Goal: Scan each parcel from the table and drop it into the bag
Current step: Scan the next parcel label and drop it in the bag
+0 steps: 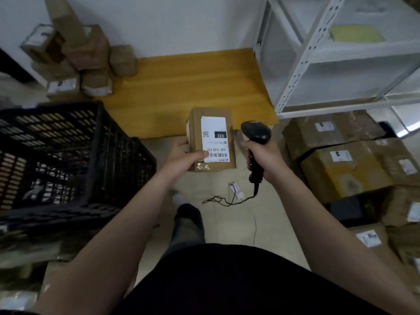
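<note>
My left hand grips a small brown cardboard parcel by its near left corner, thumb on the white label marked 032. The parcel is held above the floor just in front of the yellow wooden table. My right hand grips the handle of a black barcode scanner, whose head sits right beside the parcel's right edge. The scanner's thin cable trails down to the floor. Several more brown parcels are piled at the table's far left end. No bag is in view.
A large black slatted plastic crate stands at the left. White metal shelving rises at the right, with big labelled cardboard boxes stacked below it. A small white tag lies on the floor by the cable.
</note>
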